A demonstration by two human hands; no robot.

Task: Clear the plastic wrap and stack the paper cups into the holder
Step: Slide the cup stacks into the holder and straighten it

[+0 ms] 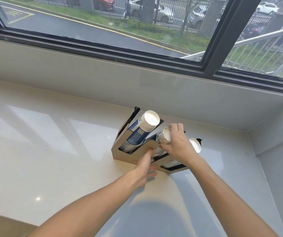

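A metal cup holder [120, 153] with three slots stands on the white counter near the back wall. Its left slot holds a stack of blue and white paper cups [141, 130], bottoms up. In the middle slot is a stack of patterned white cups [163, 135]; my right hand [178, 144] grips this stack near its top. My left hand [146, 166] rests against the holder's front, fingers touching the lower part of the middle stack. A third cup stack [195, 145] sits in the right slot, mostly hidden behind my right hand. I see no plastic wrap.
The white counter [52, 151] stretches left and toward me. A low wall and window sill [137, 82] run behind the holder. A side wall [277, 134] closes the counter on the right.
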